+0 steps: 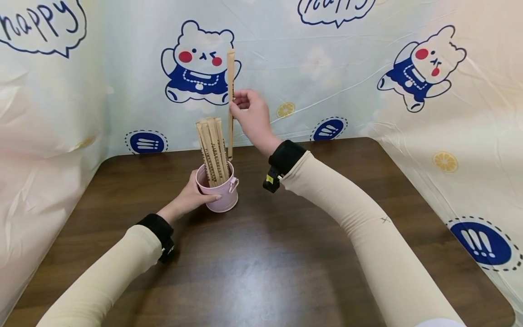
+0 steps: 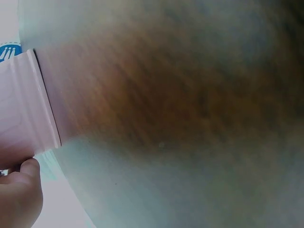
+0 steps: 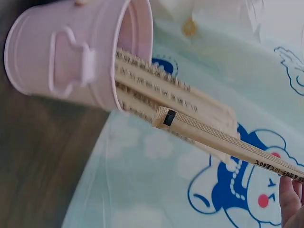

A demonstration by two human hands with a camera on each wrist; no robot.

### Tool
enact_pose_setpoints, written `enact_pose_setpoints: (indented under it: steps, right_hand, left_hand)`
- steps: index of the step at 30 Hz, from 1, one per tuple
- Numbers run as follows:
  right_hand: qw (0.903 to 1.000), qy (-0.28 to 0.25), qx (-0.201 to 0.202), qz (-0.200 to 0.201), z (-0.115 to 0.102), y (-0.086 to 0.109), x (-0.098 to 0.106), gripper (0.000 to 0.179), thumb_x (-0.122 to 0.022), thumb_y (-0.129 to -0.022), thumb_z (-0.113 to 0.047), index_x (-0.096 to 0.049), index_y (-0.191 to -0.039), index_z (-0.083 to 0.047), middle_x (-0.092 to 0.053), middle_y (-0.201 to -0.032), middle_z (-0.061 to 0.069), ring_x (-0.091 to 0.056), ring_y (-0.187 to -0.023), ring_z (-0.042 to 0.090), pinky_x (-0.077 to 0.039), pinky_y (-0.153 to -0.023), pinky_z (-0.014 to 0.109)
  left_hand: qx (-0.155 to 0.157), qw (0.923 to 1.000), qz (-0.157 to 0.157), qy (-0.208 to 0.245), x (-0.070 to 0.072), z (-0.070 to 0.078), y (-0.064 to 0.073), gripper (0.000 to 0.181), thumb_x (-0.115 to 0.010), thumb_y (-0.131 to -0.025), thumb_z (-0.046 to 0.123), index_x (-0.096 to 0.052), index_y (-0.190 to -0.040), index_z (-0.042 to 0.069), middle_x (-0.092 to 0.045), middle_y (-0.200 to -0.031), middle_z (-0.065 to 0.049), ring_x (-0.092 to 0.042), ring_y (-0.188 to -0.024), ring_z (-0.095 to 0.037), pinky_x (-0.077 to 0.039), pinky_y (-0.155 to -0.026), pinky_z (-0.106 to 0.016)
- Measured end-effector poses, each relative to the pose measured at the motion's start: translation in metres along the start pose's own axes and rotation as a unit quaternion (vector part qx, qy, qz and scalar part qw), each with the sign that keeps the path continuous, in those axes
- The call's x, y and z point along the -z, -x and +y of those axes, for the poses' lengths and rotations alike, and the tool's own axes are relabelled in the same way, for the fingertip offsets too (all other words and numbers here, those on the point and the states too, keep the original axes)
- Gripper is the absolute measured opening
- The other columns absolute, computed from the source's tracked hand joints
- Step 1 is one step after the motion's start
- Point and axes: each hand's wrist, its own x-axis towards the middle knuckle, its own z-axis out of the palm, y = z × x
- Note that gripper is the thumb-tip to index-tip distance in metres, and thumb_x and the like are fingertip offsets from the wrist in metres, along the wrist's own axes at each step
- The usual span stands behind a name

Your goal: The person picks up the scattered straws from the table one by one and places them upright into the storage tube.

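Note:
A small pink metal bucket (image 1: pixel 222 200) stands on the table, gripped round its side by my left hand (image 1: pixel 189 196), the thumb across its front. Several paper-wrapped straws (image 1: pixel 213 150) with dark printing lean inside it. My right hand (image 1: pixel 254 116) pinches one more wrapped straw (image 1: pixel 230 81) about its middle and holds it upright. That straw's lower end is just above the bucket's back rim, beside the bunch. In the right wrist view the held straw (image 3: pixel 213 137) overlaps the others, and its end shows a black mark. The left wrist view shows the bucket's base (image 2: pixel 28 99) and left fingers (image 2: pixel 23 185).
The brown wooden table (image 1: pixel 253 254) reaches back to a pale curtain (image 1: pixel 286 59) printed with bears. Black wrist bands (image 1: pixel 286 156) and cream sleeves (image 1: pixel 351 204) cover both forearms. On the bucket's right side a small pink handle (image 1: pixel 234 185) sticks out.

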Motion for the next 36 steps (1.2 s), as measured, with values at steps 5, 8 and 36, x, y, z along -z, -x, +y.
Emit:
enact_pose_setpoints:
  steps: [5,8,36]
  right_hand:
    - [0.9996,0.018,-0.010,-0.019,0.012,0.011,-0.009,0.027,-0.061,-0.095,-0.007,-0.059,-0.119,0.003,-0.065,-0.111,0.018,-0.061,-0.097,0.021,-0.051,-0.078,0.019]
    - [0.9985,0.032,-0.019,-0.040,0.022,0.017,-0.014,0.027,-0.060,-0.095,-0.008,-0.059,-0.120,0.003,-0.065,-0.112,0.018,-0.062,-0.100,0.023,-0.052,-0.081,0.020]
    - [0.9873,0.092,-0.069,-0.109,0.083,0.063,-0.037,0.023,-0.061,-0.095,-0.008,-0.062,-0.115,0.002,-0.067,-0.107,0.019,-0.064,-0.100,0.028,-0.051,-0.086,0.026]
  left_hand:
    - [-0.001,1.0000,-0.001,0.000,-0.001,0.000,-0.001,0.099,-0.078,-0.080,0.010,-0.009,-0.150,0.003,-0.023,-0.152,-0.023,-0.029,-0.140,-0.037,-0.023,-0.118,-0.055]
    - [0.001,1.0000,-0.004,-0.005,-0.001,0.000,-0.002,0.098,-0.078,-0.081,0.011,-0.009,-0.150,0.004,-0.024,-0.152,-0.023,-0.030,-0.140,-0.037,-0.024,-0.117,-0.055]
    - [0.000,1.0000,0.003,-0.007,0.000,0.000,0.000,0.099,-0.078,-0.080,0.010,-0.009,-0.151,0.002,-0.025,-0.151,-0.024,-0.031,-0.138,-0.036,-0.025,-0.117,-0.053]
